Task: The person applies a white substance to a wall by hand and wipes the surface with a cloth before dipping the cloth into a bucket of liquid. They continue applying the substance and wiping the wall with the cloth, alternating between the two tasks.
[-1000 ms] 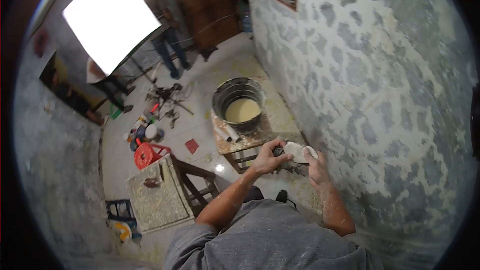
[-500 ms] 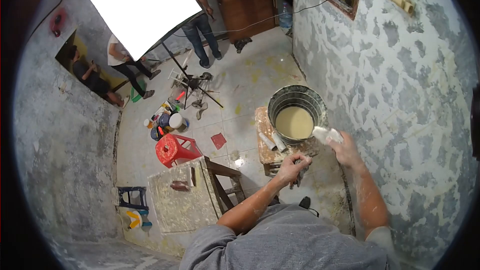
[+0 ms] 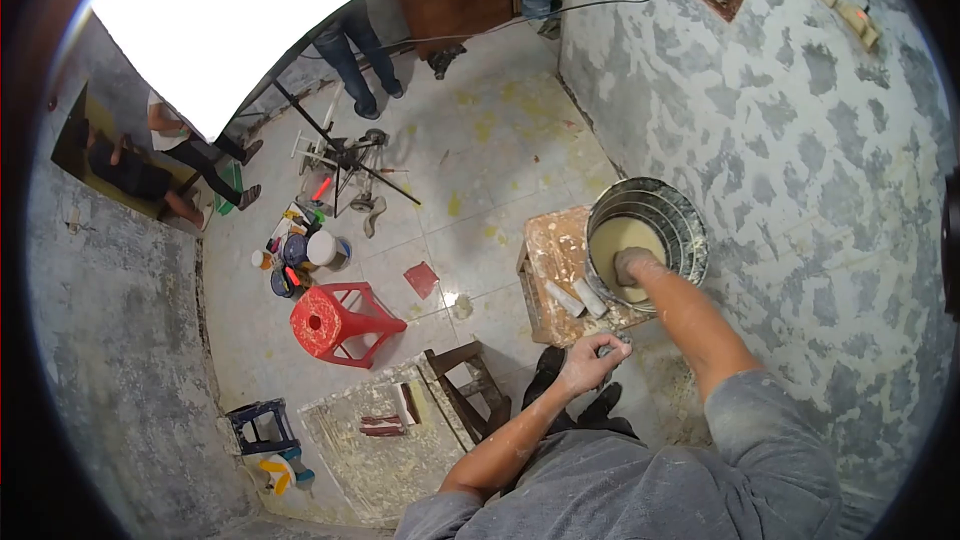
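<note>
My right hand (image 3: 637, 266) reaches down inside a ribbed metal bucket (image 3: 686, 225), at the pale cream mixture (image 3: 618, 236). Its fingers are hidden, and what they hold, if anything, does not show. The bucket stands on a small paint-spattered wooden stool (image 3: 552, 240). Just in front of that stool, my left hand (image 3: 592, 360) is held with its fingers curled together around something small and greyish that I cannot make out. Two pale rolls (image 3: 578, 299) lie on the stool beside the bucket.
A patchy plastered wall (image 3: 800, 140) rises at the right. On the left are a red stool (image 3: 335, 322), a spattered table (image 3: 350, 440), paint pots (image 3: 322, 248) and a tripod (image 3: 345, 155) under a bright light panel (image 3: 230, 20). People are at the back left.
My right hand has moved from the bucket's rim, where it held something white, down into the bucket. My left hand stays nearby. The view has shifted, and the bucket now appears farther right.
</note>
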`<state>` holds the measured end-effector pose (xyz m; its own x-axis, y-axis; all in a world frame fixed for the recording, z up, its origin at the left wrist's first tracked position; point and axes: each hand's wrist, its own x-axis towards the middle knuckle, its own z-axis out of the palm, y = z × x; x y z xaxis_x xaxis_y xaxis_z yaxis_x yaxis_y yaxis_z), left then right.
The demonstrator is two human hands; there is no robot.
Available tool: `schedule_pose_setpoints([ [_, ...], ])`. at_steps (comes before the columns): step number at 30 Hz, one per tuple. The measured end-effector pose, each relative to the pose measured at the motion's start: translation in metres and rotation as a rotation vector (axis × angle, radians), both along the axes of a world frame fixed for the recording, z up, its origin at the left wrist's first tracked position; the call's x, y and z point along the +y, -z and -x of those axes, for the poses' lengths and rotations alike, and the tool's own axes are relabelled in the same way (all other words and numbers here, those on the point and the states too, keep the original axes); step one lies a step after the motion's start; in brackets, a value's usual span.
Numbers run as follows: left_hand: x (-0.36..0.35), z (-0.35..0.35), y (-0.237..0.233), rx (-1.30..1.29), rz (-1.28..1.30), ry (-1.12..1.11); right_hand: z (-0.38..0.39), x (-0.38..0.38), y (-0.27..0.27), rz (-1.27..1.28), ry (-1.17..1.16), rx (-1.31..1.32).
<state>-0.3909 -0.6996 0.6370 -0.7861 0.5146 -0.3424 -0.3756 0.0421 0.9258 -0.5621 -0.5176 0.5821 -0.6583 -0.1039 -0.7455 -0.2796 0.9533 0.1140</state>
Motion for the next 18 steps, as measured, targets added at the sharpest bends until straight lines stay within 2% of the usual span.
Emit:
schedule_pose_setpoints([
  [1,-0.004,0.001,0.002,-0.011,0.001,0.0,0.009,0.003,-0.005,-0.009,-0.091,-0.117],
  [2,-0.006,0.003,0.004,-0.036,-0.032,-0.014,0.014,0.006,-0.01,-0.008,-0.087,-0.126],
  [4,-0.011,0.008,0.002,-0.062,-0.075,-0.023,0.025,0.017,-0.018,0.087,-0.329,-0.079],
  [6,-0.015,0.012,-0.008,-0.15,-0.145,-0.035,0.031,0.03,-0.018,0.099,-0.262,-0.041],
  [8,-0.014,0.014,-0.006,-0.134,-0.117,-0.042,0.024,0.049,-0.017,0.107,-0.01,0.09],
  [10,0.001,0.008,0.022,0.025,-0.24,-0.151,0.021,0.028,-0.048,-0.018,-0.095,-0.08],
  [12,-0.004,0.011,-0.001,-0.152,-0.203,-0.091,0.017,0.03,-0.027,0.042,0.272,0.02],
  [14,-0.004,0.007,0.001,-0.179,-0.221,-0.086,0.018,0.028,0.008,0.087,0.131,-0.015],
  [15,-0.006,0.005,0.007,-0.136,-0.218,-0.118,0.022,0.03,0.021,0.087,0.143,-0.013],
  [16,-0.009,0.004,0.013,-0.095,-0.212,-0.151,0.025,0.031,0.034,0.093,-0.034,-0.092],
  [17,-0.013,0.004,0.007,-0.077,-0.178,-0.167,0.023,0.022,0.021,0.101,-0.212,-0.172],
  [18,-0.016,0.002,0.01,-0.086,-0.173,-0.16,0.019,0.02,0.005,0.107,-0.204,-0.18],
])
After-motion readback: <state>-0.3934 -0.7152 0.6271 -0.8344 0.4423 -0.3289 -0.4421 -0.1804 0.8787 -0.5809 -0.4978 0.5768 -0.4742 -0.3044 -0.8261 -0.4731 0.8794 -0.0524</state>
